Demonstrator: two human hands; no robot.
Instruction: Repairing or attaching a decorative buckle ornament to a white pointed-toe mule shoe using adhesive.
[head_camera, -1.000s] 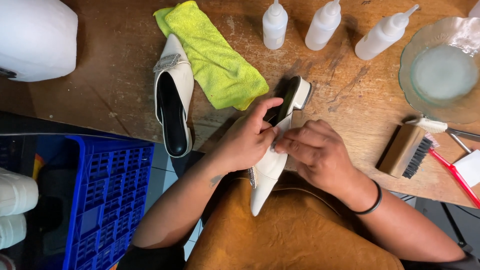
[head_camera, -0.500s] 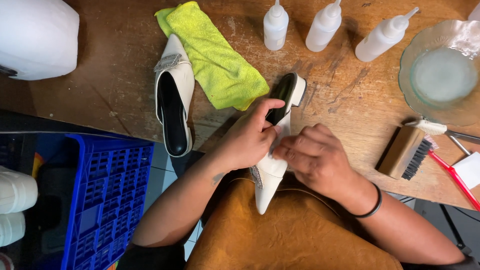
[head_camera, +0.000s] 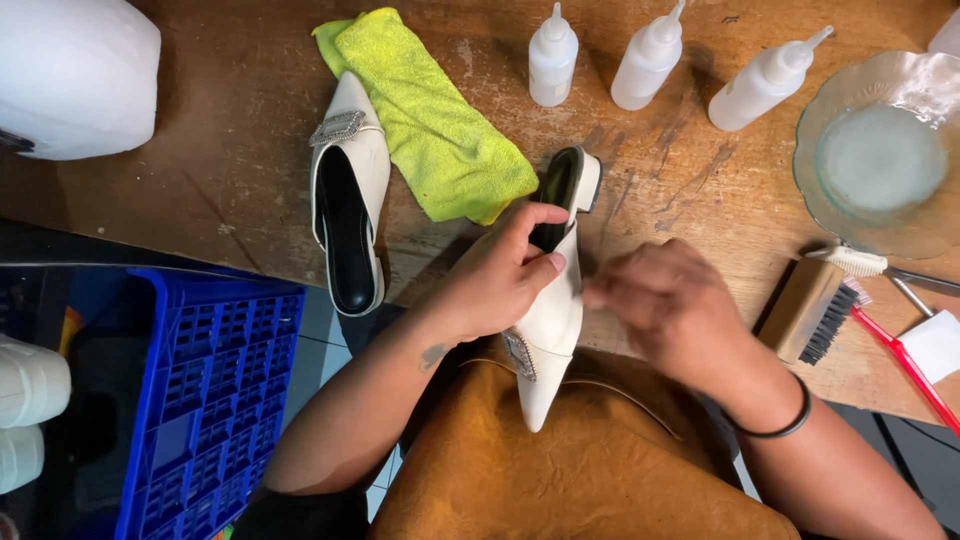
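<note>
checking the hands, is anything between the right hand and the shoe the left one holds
Nothing visible. The right hand sits just right of the white shoe, blurred, with only bare table between them. The left hand grips the shoe from its other side.

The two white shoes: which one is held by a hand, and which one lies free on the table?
The left hand holds the shoe with the block heel, near the orange apron. The other shoe lies untouched beside the green cloth.

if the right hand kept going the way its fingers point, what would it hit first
Probably the white pointed mule shoe held by the left hand: the right hand points left at it, blurred, so depth is uncertain.
</note>
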